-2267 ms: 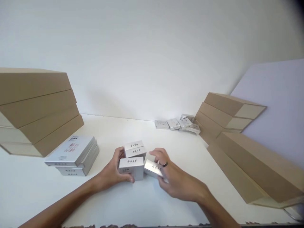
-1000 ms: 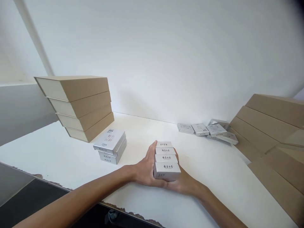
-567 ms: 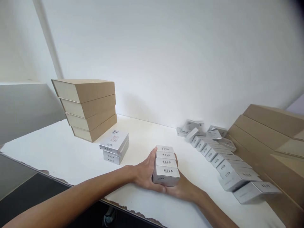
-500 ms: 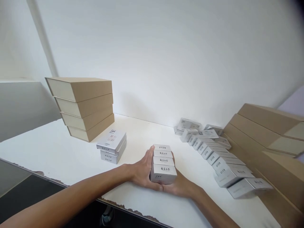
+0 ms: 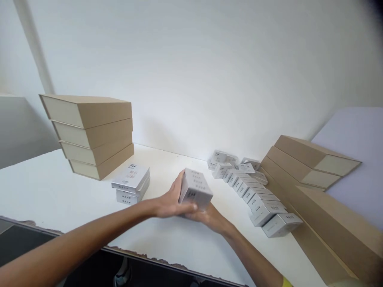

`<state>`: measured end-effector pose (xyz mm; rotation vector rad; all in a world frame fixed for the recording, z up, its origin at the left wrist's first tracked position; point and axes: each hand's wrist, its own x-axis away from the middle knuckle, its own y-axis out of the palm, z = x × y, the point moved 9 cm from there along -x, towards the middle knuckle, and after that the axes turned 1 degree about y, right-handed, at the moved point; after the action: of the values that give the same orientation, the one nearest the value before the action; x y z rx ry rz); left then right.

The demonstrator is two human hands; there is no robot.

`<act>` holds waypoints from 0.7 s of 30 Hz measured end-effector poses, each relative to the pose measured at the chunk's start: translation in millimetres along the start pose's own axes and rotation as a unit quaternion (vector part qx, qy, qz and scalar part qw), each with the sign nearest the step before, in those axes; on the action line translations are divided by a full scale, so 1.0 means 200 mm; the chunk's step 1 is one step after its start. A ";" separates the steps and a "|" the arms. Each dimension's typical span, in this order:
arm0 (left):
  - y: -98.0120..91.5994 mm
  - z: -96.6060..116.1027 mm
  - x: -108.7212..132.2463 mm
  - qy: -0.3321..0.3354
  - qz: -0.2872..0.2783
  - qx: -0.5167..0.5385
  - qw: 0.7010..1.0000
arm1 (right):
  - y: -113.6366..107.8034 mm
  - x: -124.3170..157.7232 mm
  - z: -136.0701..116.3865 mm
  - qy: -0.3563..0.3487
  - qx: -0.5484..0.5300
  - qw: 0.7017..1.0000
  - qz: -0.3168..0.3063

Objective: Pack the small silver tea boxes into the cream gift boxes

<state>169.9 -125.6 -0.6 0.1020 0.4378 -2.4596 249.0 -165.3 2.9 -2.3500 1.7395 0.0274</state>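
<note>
Several small silver-white boxes (image 5: 196,185) are pressed together as one block between my hands, tilted and slightly blurred. My left hand (image 5: 173,201) grips the left side, its thumb across the near end. From the right and below, my right hand (image 5: 206,217) holds the same block, its fingers mostly hidden. Left of the block, a short stack of similar boxes (image 5: 131,177) lies on the white table (image 5: 167,243). To the right, a slanting row of these boxes (image 5: 254,195) leads back to a loose pile (image 5: 223,159) near the wall.
Four large tan boxes (image 5: 104,131) are stacked at the back left. More tan boxes (image 5: 302,159) stand at the right, beside a pale lilac surface (image 5: 356,135). The table's near edge (image 5: 143,255) is chipped. A white wall (image 5: 191,71) rises behind.
The block of boxes has been raised and tilted between my hands, its near end now turned to the right. The camera view has shifted, so the surroundings appear further left.
</note>
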 end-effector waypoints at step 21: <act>-0.98 0.23 0.43 -0.313 0.203 0.135 0.918 | 0.66 -0.69 -0.41 0.258 -0.182 0.948 0.048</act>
<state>-14.7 -44.5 83.9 -0.4324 -0.1924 -1.9799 73.4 -86.5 81.0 -2.7076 2.2519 -0.3062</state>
